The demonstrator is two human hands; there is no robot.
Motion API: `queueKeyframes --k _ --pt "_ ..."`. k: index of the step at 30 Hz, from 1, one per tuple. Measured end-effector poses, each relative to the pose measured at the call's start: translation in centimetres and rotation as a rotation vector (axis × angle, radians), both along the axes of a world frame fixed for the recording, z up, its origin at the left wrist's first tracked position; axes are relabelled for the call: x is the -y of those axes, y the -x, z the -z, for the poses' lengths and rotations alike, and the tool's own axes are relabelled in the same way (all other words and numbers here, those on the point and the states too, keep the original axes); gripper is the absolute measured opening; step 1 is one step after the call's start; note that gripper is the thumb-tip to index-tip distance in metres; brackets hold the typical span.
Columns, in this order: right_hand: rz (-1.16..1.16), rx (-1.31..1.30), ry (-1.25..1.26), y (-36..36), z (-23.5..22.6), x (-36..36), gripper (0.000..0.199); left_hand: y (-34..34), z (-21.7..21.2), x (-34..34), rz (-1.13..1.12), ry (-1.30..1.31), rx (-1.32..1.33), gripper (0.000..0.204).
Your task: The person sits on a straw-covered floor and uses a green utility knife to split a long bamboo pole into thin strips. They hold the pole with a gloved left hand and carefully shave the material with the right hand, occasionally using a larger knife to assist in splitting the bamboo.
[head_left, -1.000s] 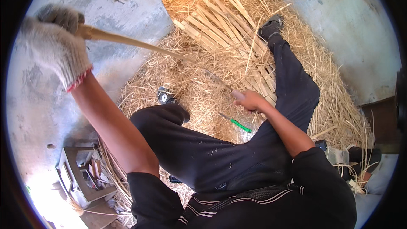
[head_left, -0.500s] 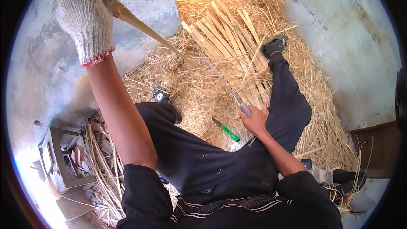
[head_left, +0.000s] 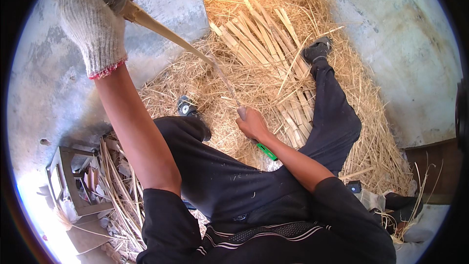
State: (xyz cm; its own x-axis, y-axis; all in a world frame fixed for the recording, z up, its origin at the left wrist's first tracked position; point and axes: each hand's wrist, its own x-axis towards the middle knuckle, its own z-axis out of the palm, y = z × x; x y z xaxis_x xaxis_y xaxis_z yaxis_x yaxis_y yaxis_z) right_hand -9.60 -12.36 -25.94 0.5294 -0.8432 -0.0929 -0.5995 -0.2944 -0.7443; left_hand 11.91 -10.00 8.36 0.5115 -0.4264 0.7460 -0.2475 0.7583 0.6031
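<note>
Raised at the upper left, my left hand wears a grey knitted glove with a red-edged cuff. It is closed around one end of a bamboo strip, which slants down toward the middle. My bare right hand grips the handle of a long knife between my legs. The thin blade points up and left, its far part meeting the strip's lower end; whether it cuts in, I cannot tell. Partly behind my right forearm lies a green box cutter.
Split bamboo slats lie in a pile on loose shavings, beside my right foot. Concrete walls stand on both sides. At lower left is a small wooden frame next to long thin strips.
My right hand has moved left and forward with the knife, bringing the blade to the strip's lower end. My left hand has shifted slightly left, still holding the strip.
</note>
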Motion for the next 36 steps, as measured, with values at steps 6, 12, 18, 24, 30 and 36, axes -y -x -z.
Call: queueKeyframes --k 6,12,18,24,30,36 --pt "0.047 0.012 -0.172 -1.1 -0.8 0.8 0.051 0.9 0.1 -0.2 -0.137 -0.016 -0.043 0.051" --pt "0.136 0.115 -0.435 -2.0 1.3 0.4 0.064 1.6 -0.9 -0.4 -0.403 -0.023 -0.108 0.043" --pt "0.057 0.107 -0.187 -2.0 1.6 1.0 0.064 -0.5 -0.2 -0.8 -0.516 -0.016 -0.223 0.043" --pt "0.092 0.014 -0.169 -0.3 5.0 1.6 0.051 -2.1 0.0 -1.6 -0.202 -0.038 -0.057 0.049" --pt "0.069 0.093 -0.252 -0.8 -0.3 1.5 0.053 -1.4 -0.7 -1.2 -0.178 -0.056 -0.083 0.056" --pt "0.075 0.099 -0.205 -1.3 0.9 2.4 0.051 -3.8 -0.4 -1.9 0.099 -0.04 -0.046 0.054"
